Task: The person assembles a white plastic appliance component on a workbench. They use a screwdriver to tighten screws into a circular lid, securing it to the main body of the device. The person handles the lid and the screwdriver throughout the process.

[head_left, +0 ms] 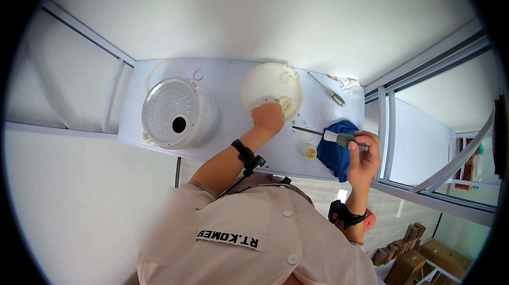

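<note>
My right hand [363, 158] grips a screwdriver [343, 139] by its grey and white handle, its dark shaft pointing left over the table. My left hand [268, 118] is curled at the near edge of a round cream-white lid [260, 84]; what its fingers hold is hidden under the hand. Beside that hand, a small round cream part [286, 104] sits on the lid. Several small screws [295, 121] lie on the table right of the lid. Near the screwdriver tip stands a small round container [310, 152] with a yellowish inside.
To the left stands a white rice-cooker-like pot [209, 120] under a silver perforated plate [172, 102] with a dark round hole. A second screwdriver [335, 97] lies at the back right, near a crumpled white cloth [351, 86]. Blue cloth [331, 160] drapes by the table's right front edge.
</note>
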Available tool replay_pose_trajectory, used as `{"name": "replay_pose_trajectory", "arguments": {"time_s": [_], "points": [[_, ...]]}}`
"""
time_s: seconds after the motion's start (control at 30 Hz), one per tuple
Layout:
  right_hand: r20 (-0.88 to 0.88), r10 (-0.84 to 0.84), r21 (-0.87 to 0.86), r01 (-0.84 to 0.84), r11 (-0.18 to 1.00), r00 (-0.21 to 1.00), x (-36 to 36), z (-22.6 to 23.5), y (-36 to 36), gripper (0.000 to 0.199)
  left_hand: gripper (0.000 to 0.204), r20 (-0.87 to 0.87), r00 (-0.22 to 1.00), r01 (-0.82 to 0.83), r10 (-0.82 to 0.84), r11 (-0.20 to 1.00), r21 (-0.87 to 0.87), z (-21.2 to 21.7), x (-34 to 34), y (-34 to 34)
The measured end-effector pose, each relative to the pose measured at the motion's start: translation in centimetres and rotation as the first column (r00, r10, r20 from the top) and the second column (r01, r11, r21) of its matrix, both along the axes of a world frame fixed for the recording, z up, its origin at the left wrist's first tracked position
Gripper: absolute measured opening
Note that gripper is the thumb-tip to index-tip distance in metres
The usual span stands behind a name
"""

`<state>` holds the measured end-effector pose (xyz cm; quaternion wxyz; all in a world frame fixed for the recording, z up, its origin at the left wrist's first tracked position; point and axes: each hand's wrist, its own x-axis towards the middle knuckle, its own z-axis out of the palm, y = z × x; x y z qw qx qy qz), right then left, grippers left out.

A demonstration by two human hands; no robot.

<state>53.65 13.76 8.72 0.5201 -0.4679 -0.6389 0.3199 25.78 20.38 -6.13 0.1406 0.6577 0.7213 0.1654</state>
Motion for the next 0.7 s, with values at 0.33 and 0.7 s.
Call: {"name": "replay_pose_trajectory", "arguments": {"time_s": [0.33,0.7], "points": [[0.010,0.026,-0.018,-0.026,1.000,1.000,-0.7,-0.3,0.3,0.016,0.018,-0.100,0.989,0.112,-0.109,0.994,0.020,-0.5,0.4,-0.9],[0.015,0.026,-0.024,-0.026,0.999,1.000,-1.3,-0.4,0.1,0.016,0.011,-0.143,0.972,0.196,-0.188,0.979,0.051,-0.3,-0.2,-1.6]]}}
